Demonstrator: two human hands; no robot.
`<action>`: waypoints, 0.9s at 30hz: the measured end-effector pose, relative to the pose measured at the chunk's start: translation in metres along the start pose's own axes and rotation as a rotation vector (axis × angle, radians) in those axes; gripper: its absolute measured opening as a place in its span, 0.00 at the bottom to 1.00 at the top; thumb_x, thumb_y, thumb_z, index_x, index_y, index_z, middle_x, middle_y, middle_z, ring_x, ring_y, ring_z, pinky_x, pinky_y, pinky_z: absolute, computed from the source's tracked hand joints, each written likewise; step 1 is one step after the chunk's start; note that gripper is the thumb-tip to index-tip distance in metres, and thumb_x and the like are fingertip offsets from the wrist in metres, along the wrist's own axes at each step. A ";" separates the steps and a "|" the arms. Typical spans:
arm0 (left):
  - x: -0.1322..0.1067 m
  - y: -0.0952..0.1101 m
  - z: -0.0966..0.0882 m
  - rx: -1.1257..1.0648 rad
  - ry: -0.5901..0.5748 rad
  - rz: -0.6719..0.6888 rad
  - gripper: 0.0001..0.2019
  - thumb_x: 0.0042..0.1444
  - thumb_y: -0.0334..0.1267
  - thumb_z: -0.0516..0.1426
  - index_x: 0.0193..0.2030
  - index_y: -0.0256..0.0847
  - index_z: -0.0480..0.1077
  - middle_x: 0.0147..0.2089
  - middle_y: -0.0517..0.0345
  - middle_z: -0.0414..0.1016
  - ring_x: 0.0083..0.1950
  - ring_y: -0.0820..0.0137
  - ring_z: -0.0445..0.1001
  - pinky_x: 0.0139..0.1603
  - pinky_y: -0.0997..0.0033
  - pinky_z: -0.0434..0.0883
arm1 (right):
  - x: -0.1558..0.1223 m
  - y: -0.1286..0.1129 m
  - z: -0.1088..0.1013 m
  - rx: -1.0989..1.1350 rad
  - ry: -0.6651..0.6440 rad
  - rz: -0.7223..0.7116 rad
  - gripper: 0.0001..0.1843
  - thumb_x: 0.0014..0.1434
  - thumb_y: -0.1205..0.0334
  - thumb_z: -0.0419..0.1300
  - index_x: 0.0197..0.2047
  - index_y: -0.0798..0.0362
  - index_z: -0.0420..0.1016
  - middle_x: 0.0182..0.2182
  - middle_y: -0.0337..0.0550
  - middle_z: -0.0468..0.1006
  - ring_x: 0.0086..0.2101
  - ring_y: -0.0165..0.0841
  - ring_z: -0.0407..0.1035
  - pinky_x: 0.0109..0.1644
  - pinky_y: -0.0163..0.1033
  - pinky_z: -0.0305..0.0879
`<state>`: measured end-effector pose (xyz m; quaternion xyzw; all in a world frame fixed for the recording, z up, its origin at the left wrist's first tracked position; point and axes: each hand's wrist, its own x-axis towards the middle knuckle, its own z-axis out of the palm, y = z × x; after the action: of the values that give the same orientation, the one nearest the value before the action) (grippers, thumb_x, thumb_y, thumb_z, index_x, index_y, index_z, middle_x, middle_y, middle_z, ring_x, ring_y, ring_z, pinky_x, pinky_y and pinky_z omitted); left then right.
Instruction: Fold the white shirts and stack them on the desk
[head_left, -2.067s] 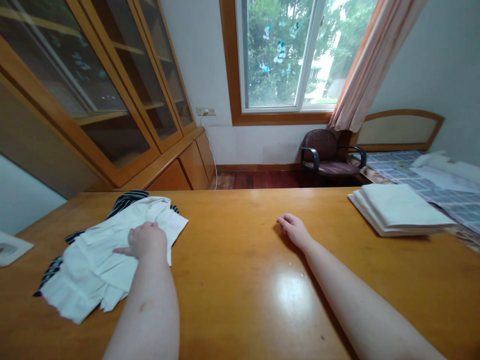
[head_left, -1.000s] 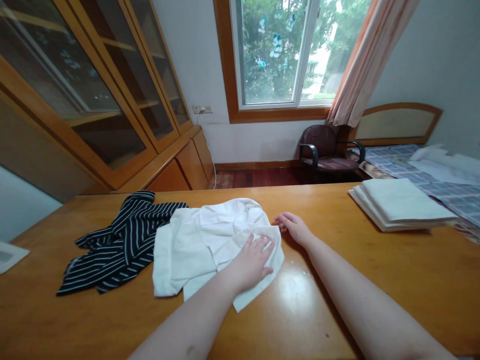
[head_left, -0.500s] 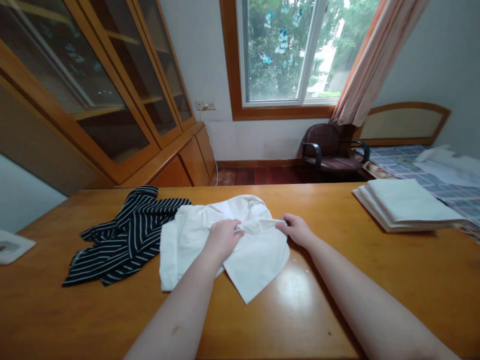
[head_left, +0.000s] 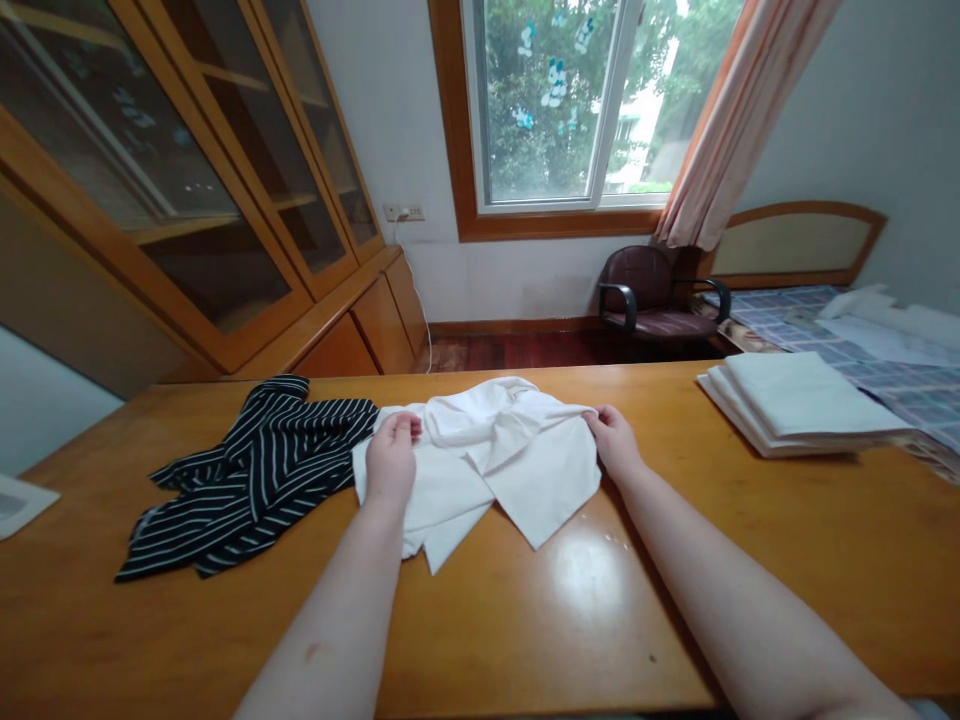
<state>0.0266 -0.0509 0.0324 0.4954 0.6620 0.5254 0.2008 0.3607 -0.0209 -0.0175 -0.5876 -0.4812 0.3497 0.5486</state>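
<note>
A crumpled white garment (head_left: 442,495) lies on the wooden table in front of me, its lower edge falling into two pointed corners. My right hand (head_left: 613,445) pinches its upper right edge between thumb and fingers, lifting that part slightly. At the garment's left part is my left hand (head_left: 394,455), its fingers curled closed on the cloth; the exact grip is partly hidden by the back of the hand. Folds bunch up in the middle of the garment. A black garment with white stripes (head_left: 255,475) lies loosely spread just left of it, touching its edge.
A stack of folded white cloth or paper (head_left: 787,400) lies at the right of the table (head_left: 510,640). A white object (head_left: 26,505) is at the left edge. Beyond the table are a glass-door cabinet (head_left: 300,290), an armchair (head_left: 652,295) and a bed (head_left: 787,305).
My left hand has moved left from the middle of the white garment to its left part. My right hand has shifted slightly right and away from me, spreading the cloth wider.
</note>
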 end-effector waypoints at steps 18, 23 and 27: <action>-0.006 0.001 0.019 0.480 -0.319 0.382 0.09 0.56 0.39 0.52 0.33 0.42 0.72 0.38 0.54 0.74 0.43 0.63 0.70 0.47 0.65 0.66 | -0.010 -0.009 0.008 -0.578 -0.234 -0.441 0.26 0.49 0.54 0.61 0.52 0.52 0.71 0.42 0.49 0.75 0.40 0.41 0.68 0.49 0.47 0.62; -0.017 0.014 0.016 0.265 -0.414 0.569 0.09 0.58 0.39 0.52 0.35 0.43 0.73 0.42 0.54 0.74 0.47 0.66 0.70 0.51 0.65 0.66 | -0.025 -0.022 0.011 -0.566 -0.291 -0.734 0.50 0.44 0.52 0.66 0.66 0.53 0.51 0.64 0.57 0.54 0.62 0.49 0.49 0.65 0.57 0.37; -0.026 0.023 0.018 0.184 -0.586 0.698 0.09 0.58 0.37 0.52 0.34 0.43 0.73 0.41 0.54 0.75 0.46 0.67 0.71 0.51 0.65 0.67 | -0.034 -0.029 0.016 -0.587 -0.587 -0.713 0.22 0.49 0.58 0.63 0.50 0.45 0.74 0.53 0.46 0.72 0.60 0.48 0.54 0.65 0.60 0.27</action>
<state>0.0619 -0.0657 0.0396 0.8319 0.4149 0.3386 0.1458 0.3306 -0.0503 0.0041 -0.3939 -0.8610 0.1424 0.2887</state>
